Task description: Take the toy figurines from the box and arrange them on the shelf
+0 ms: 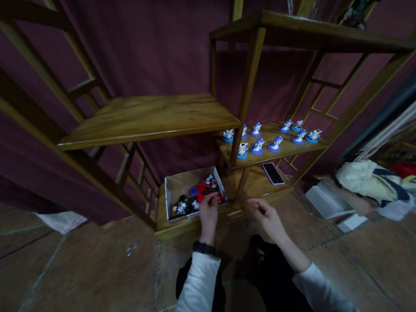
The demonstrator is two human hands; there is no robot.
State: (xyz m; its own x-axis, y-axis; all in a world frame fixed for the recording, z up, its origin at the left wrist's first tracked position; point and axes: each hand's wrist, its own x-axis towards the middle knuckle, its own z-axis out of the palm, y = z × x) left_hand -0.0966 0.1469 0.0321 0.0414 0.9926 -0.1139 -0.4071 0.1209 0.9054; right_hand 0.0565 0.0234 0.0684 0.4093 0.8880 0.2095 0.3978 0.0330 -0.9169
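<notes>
My left hand (209, 212) is at the front edge of a white cardboard box (177, 181), its fingers bent together over the contents. Whatever may be between them is too small or dark to make out. Inside the box lie small figurines (183, 206) and red pieces (202, 188) in a jumble. To the right, my right hand (268, 218) hovers in front of the lower shelf with loosely curled fingers, and no object shows in it. Small purple and blue figurines (275, 144) stand in rows on the shelf above.
A phone (273, 173) lies on the bottom board of the wooden shelf unit (148, 113). White boxes (329, 200) and cloth (364, 180) are on the floor at right. A printed sheet (62, 220) lies at left. A shelf post (248, 91) stands between the compartments.
</notes>
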